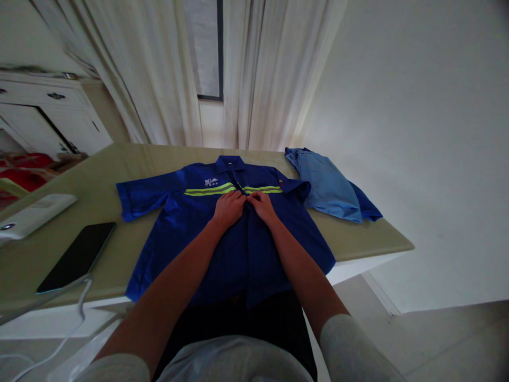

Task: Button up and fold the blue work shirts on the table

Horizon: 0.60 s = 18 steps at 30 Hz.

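A dark blue short-sleeved work shirt (199, 228) lies spread front up on the table, its collar at the far side. Yellow-green and grey stripes cross its chest, and a white logo sits on the left of the view. My left hand (229, 208) pinches the front placket at stripe height. Close beside it, my right hand (261, 206) grips the placket's other edge, fingertips nearly touching the left ones. Whatever small part lies between the fingertips is hidden. Below my hands, the shirt's hem hangs over the table's near edge.
Folded light and dark blue clothes (328, 185) lie at the table's right end. On the left are a black phone (77, 257), a white device (37, 215) and a white cable (81, 302). The table (358, 236) stands near a wall, with curtains (159, 69) behind.
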Motion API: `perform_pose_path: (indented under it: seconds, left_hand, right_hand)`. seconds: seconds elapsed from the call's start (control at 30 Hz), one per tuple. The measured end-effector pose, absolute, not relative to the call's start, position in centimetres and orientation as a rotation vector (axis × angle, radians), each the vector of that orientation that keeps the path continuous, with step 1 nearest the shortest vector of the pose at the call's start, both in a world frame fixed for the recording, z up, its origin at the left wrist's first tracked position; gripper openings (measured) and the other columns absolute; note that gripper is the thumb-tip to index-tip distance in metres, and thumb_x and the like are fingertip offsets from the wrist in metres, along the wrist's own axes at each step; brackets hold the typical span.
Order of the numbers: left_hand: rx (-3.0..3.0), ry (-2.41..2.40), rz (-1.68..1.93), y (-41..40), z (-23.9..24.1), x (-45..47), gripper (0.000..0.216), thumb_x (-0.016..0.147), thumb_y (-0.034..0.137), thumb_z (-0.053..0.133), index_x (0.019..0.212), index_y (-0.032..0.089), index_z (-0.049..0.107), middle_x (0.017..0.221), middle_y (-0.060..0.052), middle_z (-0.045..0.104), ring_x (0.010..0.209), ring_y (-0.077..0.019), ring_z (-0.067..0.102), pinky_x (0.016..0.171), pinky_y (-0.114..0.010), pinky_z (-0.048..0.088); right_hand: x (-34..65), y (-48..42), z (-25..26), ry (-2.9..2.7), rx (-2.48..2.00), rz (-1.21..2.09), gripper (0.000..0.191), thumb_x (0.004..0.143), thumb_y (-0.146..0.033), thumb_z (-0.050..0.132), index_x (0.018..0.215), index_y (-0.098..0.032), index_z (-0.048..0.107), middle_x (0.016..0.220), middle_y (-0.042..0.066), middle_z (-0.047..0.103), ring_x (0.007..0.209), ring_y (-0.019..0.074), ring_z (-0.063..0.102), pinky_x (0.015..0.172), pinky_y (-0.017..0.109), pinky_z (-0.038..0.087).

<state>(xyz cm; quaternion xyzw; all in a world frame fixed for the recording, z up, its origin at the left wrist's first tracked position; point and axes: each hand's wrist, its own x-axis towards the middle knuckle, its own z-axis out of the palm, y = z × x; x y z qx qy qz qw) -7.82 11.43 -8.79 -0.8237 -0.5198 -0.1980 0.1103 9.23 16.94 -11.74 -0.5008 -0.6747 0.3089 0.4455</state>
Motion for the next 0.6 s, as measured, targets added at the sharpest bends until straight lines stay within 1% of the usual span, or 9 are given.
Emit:
perform_pose_path:
  seconds: [0.13,0.23,0.33,0.43,0.6]
  left_hand:
    - [-2.450,-1.510,-0.672,11.6,-8.9,-7.8,0.028,0.103,0.022,0.044,0.101,0.021,0.072,0.109,-0.013,0.071,0.108,-0.0298,0.063,0.094,-0.043,0.050]
    - [-2.561,-1.546,-0.892,11.9,-9.2,-8.2,0.027,0.104,0.024,0.046,0.104,0.020,0.072,0.110,-0.010,0.073,0.106,-0.0255,0.066,0.097,-0.038,0.051]
    - [-2.598,-1.682,-1.135,12.2,-9.5,-8.5,0.027,0.105,0.033,0.048,0.107,0.020,0.072,0.105,-0.008,0.075,0.097,-0.0225,0.068,0.091,-0.035,0.053]
    - [-2.618,-1.761,-1.195,12.5,-9.8,-8.5,0.026,0.102,0.040,0.055,0.106,0.021,0.071,0.098,-0.005,0.075,0.086,-0.0216,0.067,0.082,-0.035,0.053]
    - [-2.644,-1.768,-1.142,12.9,-10.1,-8.5,0.012,0.097,0.030,0.061,0.097,0.021,0.068,0.097,-0.005,0.073,0.089,-0.0223,0.068,0.084,-0.035,0.053]
  right_hand:
    - [9.1,17.5,-11.9,-1.545,-1.264,0.876,0.010,0.080,-0.029,0.070,0.074,-0.021,0.071,0.074,-0.001,0.072,0.074,0.0187,0.064,0.075,0.030,0.051]
    - [9.1,17.7,-12.0,-1.503,-1.259,0.916,0.012,0.078,-0.032,0.070,0.074,-0.021,0.072,0.072,-0.001,0.073,0.074,0.0196,0.065,0.072,0.030,0.051]
    - [9.2,17.4,-12.1,-1.552,-1.205,0.868,0.015,0.079,-0.036,0.069,0.075,-0.022,0.071,0.075,0.000,0.073,0.075,0.0196,0.064,0.073,0.030,0.050]
    - [9.2,17.1,-12.2,-1.606,-1.152,0.832,0.017,0.081,-0.039,0.068,0.077,-0.023,0.071,0.077,0.001,0.072,0.076,0.0195,0.064,0.073,0.030,0.050]
    - [9.2,17.0,-12.4,-1.606,-1.152,0.841,0.018,0.081,-0.039,0.068,0.078,-0.021,0.071,0.074,0.000,0.070,0.072,0.0184,0.062,0.070,0.029,0.049]
